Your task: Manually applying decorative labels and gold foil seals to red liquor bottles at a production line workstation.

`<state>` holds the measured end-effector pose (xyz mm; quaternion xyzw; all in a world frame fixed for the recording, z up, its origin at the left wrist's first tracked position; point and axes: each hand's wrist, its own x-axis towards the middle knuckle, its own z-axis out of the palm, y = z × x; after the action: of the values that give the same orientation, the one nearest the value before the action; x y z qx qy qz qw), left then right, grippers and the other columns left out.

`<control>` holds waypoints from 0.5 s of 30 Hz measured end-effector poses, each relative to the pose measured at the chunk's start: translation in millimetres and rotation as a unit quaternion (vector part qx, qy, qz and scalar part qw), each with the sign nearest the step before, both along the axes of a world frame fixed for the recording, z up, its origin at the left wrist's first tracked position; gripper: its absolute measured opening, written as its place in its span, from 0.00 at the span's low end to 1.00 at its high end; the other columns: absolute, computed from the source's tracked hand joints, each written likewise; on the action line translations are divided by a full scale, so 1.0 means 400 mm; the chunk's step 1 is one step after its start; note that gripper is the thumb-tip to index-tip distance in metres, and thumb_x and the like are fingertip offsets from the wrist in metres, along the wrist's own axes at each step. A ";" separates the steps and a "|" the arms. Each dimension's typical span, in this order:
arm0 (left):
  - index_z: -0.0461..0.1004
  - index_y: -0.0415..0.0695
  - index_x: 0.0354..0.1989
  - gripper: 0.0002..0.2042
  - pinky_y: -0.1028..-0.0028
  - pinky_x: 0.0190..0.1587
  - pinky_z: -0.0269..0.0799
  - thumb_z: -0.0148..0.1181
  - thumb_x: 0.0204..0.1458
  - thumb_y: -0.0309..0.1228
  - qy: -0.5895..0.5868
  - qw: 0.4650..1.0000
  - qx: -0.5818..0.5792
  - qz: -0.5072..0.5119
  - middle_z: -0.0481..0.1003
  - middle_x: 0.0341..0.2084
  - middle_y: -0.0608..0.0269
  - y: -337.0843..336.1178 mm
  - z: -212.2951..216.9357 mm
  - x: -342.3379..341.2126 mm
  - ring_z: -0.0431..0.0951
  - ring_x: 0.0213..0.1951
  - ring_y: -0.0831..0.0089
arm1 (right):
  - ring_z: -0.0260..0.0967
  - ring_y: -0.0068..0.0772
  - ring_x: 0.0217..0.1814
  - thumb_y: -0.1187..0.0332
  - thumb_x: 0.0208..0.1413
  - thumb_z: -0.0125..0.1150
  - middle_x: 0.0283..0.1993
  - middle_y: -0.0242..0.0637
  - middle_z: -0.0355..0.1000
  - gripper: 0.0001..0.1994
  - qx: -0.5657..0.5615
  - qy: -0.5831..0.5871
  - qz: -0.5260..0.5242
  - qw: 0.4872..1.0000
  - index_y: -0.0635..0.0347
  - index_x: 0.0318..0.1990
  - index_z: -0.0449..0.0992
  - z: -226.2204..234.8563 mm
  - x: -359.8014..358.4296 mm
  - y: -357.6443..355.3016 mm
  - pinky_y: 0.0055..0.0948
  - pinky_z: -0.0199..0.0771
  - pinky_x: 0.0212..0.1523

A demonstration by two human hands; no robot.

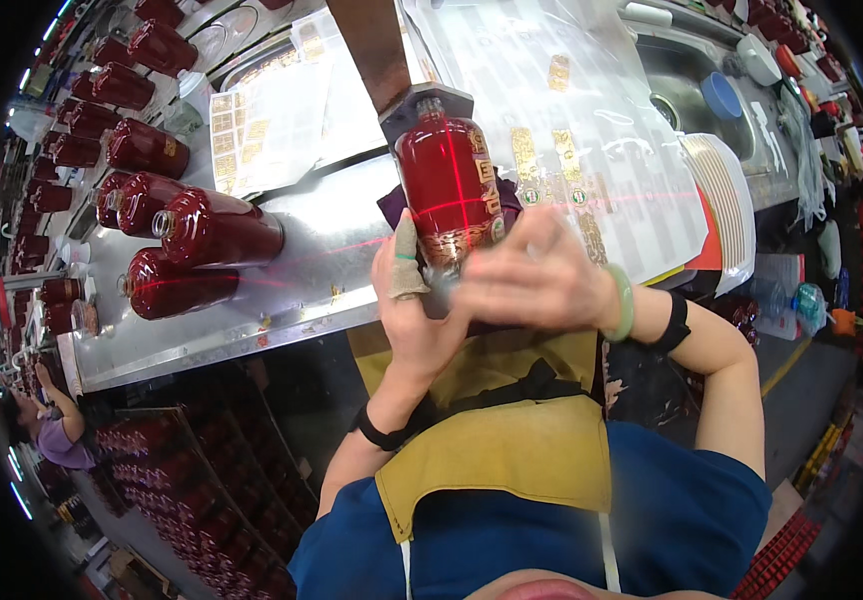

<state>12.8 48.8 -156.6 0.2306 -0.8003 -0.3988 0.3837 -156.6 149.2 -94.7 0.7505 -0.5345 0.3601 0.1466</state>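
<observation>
A dark red glass bottle (pixel 432 165) with gold decoration lies in front of me, its neck at a metal holder (pixel 414 112). Crossed red light lines fall on its side. Around the bottle's near end, my left hand (pixel 414 330) is closed, with a beige wrapped finger along the left side; part of the grip is hidden. My right hand (pixel 537 275) is over the bottle's lower right side, smeared by motion, so its fingers cannot be made out. Gold label pieces (pixel 565 155) lie on a clear plastic sheet (pixel 642 190) to the right.
Several more red bottles (pixel 217 230) stand or lie on the metal table (pixel 327 250) at left. White label sheets (pixel 302 130) lie behind them. A sink with a blue bowl (pixel 721 95) is at far right, near stacked white trays (pixel 727 200). Another person (pixel 62 440) is at far left.
</observation>
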 end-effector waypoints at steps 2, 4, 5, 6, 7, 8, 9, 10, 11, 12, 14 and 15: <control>0.58 0.33 0.73 0.51 0.58 0.63 0.68 0.83 0.38 0.29 -0.020 1.000 -0.021 0.000 0.71 0.60 0.46 0.000 -0.001 0.012 0.75 0.58 0.50 | 0.72 0.27 0.37 0.66 0.49 0.64 0.42 0.19 0.78 0.11 0.070 0.008 0.076 0.995 0.44 0.41 0.84 0.032 0.013 0.005 0.32 0.74 0.43; 0.57 0.33 0.74 0.50 0.58 0.63 0.68 0.81 0.41 0.27 -0.021 0.998 0.046 -0.031 0.72 0.59 0.44 -0.002 0.003 0.030 0.75 0.58 0.49 | 0.71 0.31 0.37 0.71 0.49 0.68 0.41 0.22 0.80 0.12 0.025 -0.121 -0.090 0.988 0.47 0.42 0.84 0.014 -0.028 -0.055 0.30 0.72 0.41; 0.56 0.33 0.75 0.50 0.58 0.65 0.67 0.80 0.42 0.26 -0.023 0.994 0.093 -0.050 0.71 0.61 0.42 -0.007 0.008 0.034 0.74 0.60 0.48 | 0.73 0.32 0.40 0.74 0.49 0.69 0.43 0.25 0.81 0.13 -0.001 -0.135 -0.125 0.983 0.47 0.43 0.84 0.020 -0.079 -0.072 0.30 0.70 0.40; 0.56 0.33 0.74 0.50 0.58 0.66 0.67 0.81 0.41 0.27 -0.059 0.996 0.036 -0.050 0.69 0.64 0.41 -0.016 -0.009 0.038 0.72 0.63 0.48 | 0.75 0.28 0.43 0.72 0.51 0.68 0.46 0.24 0.81 0.12 -0.025 -0.048 -0.178 0.983 0.46 0.43 0.84 0.006 -0.114 -0.060 0.31 0.71 0.42; 0.57 0.33 0.74 0.50 0.58 0.66 0.67 0.81 0.41 0.27 -0.046 0.998 0.016 -0.037 0.68 0.66 0.41 -0.014 0.007 0.027 0.71 0.64 0.48 | 0.74 0.28 0.42 0.71 0.52 0.67 0.44 0.23 0.80 0.11 -0.027 -0.028 -0.124 0.991 0.45 0.43 0.84 -0.019 -0.095 -0.054 0.32 0.71 0.43; 0.58 0.33 0.74 0.49 0.58 0.67 0.67 0.81 0.41 0.27 -0.032 0.999 -0.005 -0.024 0.67 0.67 0.41 -0.012 0.023 0.016 0.71 0.65 0.48 | 0.73 0.28 0.41 0.70 0.52 0.67 0.43 0.21 0.79 0.11 -0.029 -0.009 -0.071 0.997 0.44 0.43 0.84 -0.041 -0.059 -0.036 0.33 0.72 0.43; 0.59 0.33 0.73 0.49 0.58 0.67 0.66 0.81 0.41 0.27 -0.026 0.999 -0.001 -0.025 0.66 0.67 0.41 -0.013 0.014 0.010 0.70 0.66 0.48 | 0.71 0.28 0.40 0.67 0.52 0.66 0.42 0.19 0.76 0.10 -0.023 0.017 -0.005 1.000 0.43 0.43 0.83 -0.045 -0.017 -0.006 0.33 0.73 0.44; 0.60 0.33 0.72 0.48 0.58 0.68 0.66 0.81 0.41 0.26 -0.023 0.999 0.004 -0.024 0.66 0.67 0.41 -0.007 0.009 0.012 0.70 0.66 0.48 | 0.72 0.29 0.41 0.65 0.52 0.67 0.41 0.20 0.75 0.10 0.029 0.042 0.085 0.995 0.43 0.43 0.83 -0.014 0.009 0.024 0.33 0.72 0.42; 0.61 0.32 0.71 0.47 0.58 0.68 0.67 0.80 0.41 0.26 -0.014 0.999 0.025 -0.021 0.66 0.67 0.41 -0.007 0.009 0.011 0.70 0.66 0.47 | 0.72 0.29 0.41 0.65 0.51 0.68 0.41 0.20 0.76 0.11 0.035 0.010 0.066 0.997 0.44 0.43 0.83 0.005 0.005 0.015 0.32 0.72 0.41; 0.61 0.32 0.72 0.46 0.59 0.67 0.68 0.80 0.41 0.25 -0.006 0.999 -0.011 -0.036 0.67 0.67 0.41 -0.011 0.015 0.011 0.71 0.65 0.48 | 0.72 0.28 0.41 0.66 0.50 0.69 0.40 0.21 0.77 0.12 0.043 -0.024 0.040 0.998 0.45 0.44 0.83 0.010 0.003 0.010 0.31 0.72 0.40; 0.60 0.32 0.72 0.46 0.59 0.66 0.68 0.79 0.41 0.24 -0.020 0.999 0.016 -0.037 0.67 0.67 0.41 -0.011 0.011 0.024 0.72 0.65 0.48 | 0.71 0.29 0.38 0.71 0.48 0.70 0.38 0.22 0.80 0.14 -0.031 -0.103 -0.086 0.991 0.48 0.45 0.84 0.007 -0.041 -0.033 0.31 0.68 0.42; 0.60 0.32 0.72 0.46 0.58 0.67 0.67 0.78 0.42 0.23 -0.015 0.998 0.045 -0.039 0.67 0.67 0.41 -0.009 0.001 0.028 0.71 0.65 0.47 | 0.71 0.28 0.39 0.72 0.48 0.71 0.39 0.21 0.79 0.14 -0.036 -0.074 -0.109 0.991 0.48 0.44 0.84 0.004 -0.054 -0.024 0.31 0.68 0.43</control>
<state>23.9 45.0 -156.1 0.2220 -0.7958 -0.4456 0.3448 -178.2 139.8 -93.0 0.6532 -0.6092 0.4156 0.1716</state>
